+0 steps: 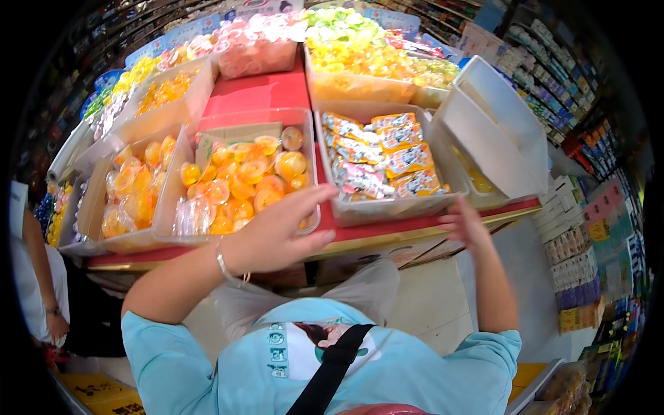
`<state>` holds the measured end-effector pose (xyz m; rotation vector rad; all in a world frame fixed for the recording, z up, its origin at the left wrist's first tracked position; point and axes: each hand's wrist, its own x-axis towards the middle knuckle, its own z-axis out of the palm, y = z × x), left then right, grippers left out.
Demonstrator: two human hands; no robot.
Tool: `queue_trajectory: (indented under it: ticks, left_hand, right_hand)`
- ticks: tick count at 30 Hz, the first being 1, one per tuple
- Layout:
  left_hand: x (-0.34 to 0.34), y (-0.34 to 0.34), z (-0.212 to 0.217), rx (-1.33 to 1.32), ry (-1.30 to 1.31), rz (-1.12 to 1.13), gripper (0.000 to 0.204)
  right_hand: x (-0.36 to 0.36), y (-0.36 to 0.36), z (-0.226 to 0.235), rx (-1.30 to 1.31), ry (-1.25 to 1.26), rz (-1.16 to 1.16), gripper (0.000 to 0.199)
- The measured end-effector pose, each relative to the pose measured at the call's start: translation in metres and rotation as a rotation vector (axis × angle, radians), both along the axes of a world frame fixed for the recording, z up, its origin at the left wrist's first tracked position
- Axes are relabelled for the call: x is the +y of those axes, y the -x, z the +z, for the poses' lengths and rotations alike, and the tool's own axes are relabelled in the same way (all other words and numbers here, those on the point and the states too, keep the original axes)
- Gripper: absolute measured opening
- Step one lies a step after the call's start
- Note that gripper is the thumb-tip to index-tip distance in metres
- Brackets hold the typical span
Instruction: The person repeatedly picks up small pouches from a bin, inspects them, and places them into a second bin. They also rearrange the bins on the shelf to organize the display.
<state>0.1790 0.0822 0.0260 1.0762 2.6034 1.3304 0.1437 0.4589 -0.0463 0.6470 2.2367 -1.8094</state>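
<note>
A clear plastic bin (398,209) stands at the display's front edge, with rows of orange-and-white candy packets (408,151) and a pinkish packet (361,178) inside. At its front left corner is my left hand (287,225), palm inward, fingers stretched out and thumb apart, holding nothing. My right hand (465,225) is by the bin's front right corner, its fingers apart and nothing seen in them; whether it touches the rim I cannot tell. Left of this bin, partly behind my left hand, a second bin (164,207) holds round orange jelly cups (242,187) and a piece of cardboard (238,136).
An empty-looking clear bin (494,131) leans tilted at the right. More bins of yellow, pink and green sweets rise behind, around a bare red board (252,93). Stocked shelves (560,76) line the right. Another person's arm (41,263) shows at far left.
</note>
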Motion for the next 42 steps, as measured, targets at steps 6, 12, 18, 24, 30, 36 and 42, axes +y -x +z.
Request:
queue_trajectory:
  ticks: [6, 12, 18, 24, 30, 36, 42]
  left_hand:
    - [0.061, 0.113, -0.006, -0.671, -0.406, 0.207, 0.062]
    - [0.084, 0.151, -0.026, -0.693, -0.495, 0.436, 0.064]
    - [0.094, 0.127, -0.023, -0.82, -0.416, 0.393, 0.071]
    - [0.088, 0.096, -0.019, -0.698, -0.216, 0.301, 0.069]
    - [0.076, 0.054, -0.024, -0.798, -0.483, 0.149, 0.055]
    - [0.069, 0.012, -0.051, -0.568, -0.546, 0.072, 0.046]
    - [0.068, -0.013, -0.094, -0.587, -0.596, 0.162, 0.053]
  right_hand:
    - [-0.006, 0.028, -0.004, -0.162, 0.55, 0.126, 0.083]
    - [0.035, 0.061, -0.027, -0.308, 0.584, 0.113, 0.067]
    - [0.025, 0.049, -0.022, -0.179, 0.584, -0.019, 0.062]
    - [0.013, 0.048, -0.036, 0.081, 0.628, -0.1, 0.048]
    - [0.01, 0.06, -0.048, 0.085, 0.645, -0.087, 0.043]
    - [0.035, 0.055, -0.063, 0.118, 0.697, -0.003, 0.052]
    - [0.031, 0.061, -0.065, 0.111, 0.679, -0.058, 0.058]
